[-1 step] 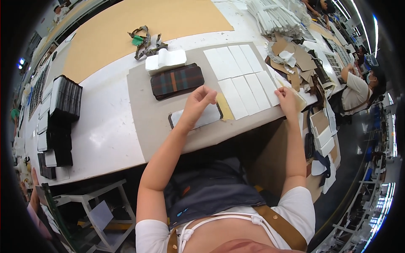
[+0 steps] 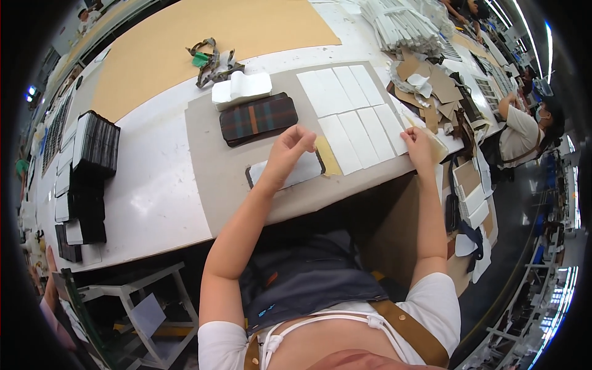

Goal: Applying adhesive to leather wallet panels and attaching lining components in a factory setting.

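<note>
Left hand (image 2: pixel 288 148) on white sheet (image 2: pixel 296 171) (edge)

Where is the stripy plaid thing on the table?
The plaid case lies on the grey mat, just beyond the left hand, beside a white block.

The long white tabletop (image 2: pixel 148 203) at centre left looks smooth and slightly glossy. On it lies a matt grey board sheet (image 2: pixel 216 160). The dark plaid wallet-shaped pieces (image 2: pixel 258 118) look like woven cloth. The white rectangular sheets (image 2: pixel 354 111) look like matt paper.
</note>
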Demonstrator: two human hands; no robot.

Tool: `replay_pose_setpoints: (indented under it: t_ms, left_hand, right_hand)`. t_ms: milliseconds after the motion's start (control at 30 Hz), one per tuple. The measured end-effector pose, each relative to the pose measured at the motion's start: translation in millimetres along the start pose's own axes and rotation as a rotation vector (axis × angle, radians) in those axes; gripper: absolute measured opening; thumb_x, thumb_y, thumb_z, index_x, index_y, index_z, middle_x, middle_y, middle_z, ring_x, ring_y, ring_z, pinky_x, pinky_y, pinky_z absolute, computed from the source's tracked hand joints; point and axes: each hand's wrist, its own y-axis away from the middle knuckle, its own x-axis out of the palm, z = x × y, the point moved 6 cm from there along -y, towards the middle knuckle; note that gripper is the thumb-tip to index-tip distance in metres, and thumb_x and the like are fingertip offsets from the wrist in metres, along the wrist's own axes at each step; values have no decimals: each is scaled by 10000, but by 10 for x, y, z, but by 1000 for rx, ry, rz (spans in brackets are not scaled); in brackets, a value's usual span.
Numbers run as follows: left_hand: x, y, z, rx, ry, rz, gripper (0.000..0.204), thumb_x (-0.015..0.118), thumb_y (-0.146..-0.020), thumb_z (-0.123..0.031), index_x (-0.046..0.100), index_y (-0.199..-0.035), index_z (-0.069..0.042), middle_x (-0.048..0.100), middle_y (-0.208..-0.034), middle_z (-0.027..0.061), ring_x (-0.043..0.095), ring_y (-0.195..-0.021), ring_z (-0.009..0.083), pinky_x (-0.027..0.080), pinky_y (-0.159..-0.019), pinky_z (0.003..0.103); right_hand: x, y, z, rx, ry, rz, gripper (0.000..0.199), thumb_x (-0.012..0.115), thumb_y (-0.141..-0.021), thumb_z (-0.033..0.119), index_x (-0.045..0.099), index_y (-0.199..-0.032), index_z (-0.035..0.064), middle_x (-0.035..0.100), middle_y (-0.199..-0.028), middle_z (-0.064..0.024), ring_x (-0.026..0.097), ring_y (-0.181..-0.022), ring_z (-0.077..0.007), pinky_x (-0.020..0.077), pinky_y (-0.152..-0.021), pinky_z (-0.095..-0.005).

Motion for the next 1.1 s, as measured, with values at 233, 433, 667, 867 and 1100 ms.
replay_pose_setpoints:
  t_ms: [233, 433, 667, 867, 1100]
  left_hand:
    - [-1, -20, 19, 4, -50, -3, 250, 640, -1004, -307, 562, -867, -113, 605, -833, -14, 557, -839, 92, 440, -840, 262]
    - [-23, -38, 4, 9, -40, -7, 253, 633, -1009, -309, 563, -866, -112, 604, -836, -17, 551, -839, 95, 438, -843, 266]
    - [-9, -26, -19, 23, -66, 9, 270, 584, -1037, -301, 647, -918, -67, 613, -848, -15, 560, -858, 90, 449, -863, 260]
    - [5, -32, -43, 58, -53, -9, 307, 584, -1037, -324, 641, -879, -67, 610, -835, -15, 551, -853, 84, 444, -848, 254]
    - [-69, 24, -3, 117, -228, -60, 352, 573, -1045, -321, 571, -788, -80, 592, -780, -19, 551, -794, 75, 438, -792, 245]
  right_hand:
    - [25, 38, 83, -144, 173, -66, 216, 709, -908, 198, 662, -964, -5, 654, -709, -116, 636, -663, -270, 507, -679, -394]
    - [75, 366, 578, -501, 600, -378, 232, 728, -857, 119, 640, -1058, 44, 633, -1048, -151, 603, -1003, -321, 470, -890, -408]
    - [487, 1157, 1287, -825, 155, -89, 182, 698, -849, 44, 662, -1027, 34, 641, -1122, -106, 588, -1099, -307, 430, -946, -418]
    - [670, 1435, 1249, -821, 106, -3, 149, 684, -860, 45, 679, -1009, 46, 673, -1096, -73, 604, -1092, -273, 399, -974, -419]
    - [-358, 944, 556, -538, 300, -714, 425, 664, -958, 279, 597, -1297, 32, 614, -1270, -166, 486, -1284, -329, 295, -1133, -470]
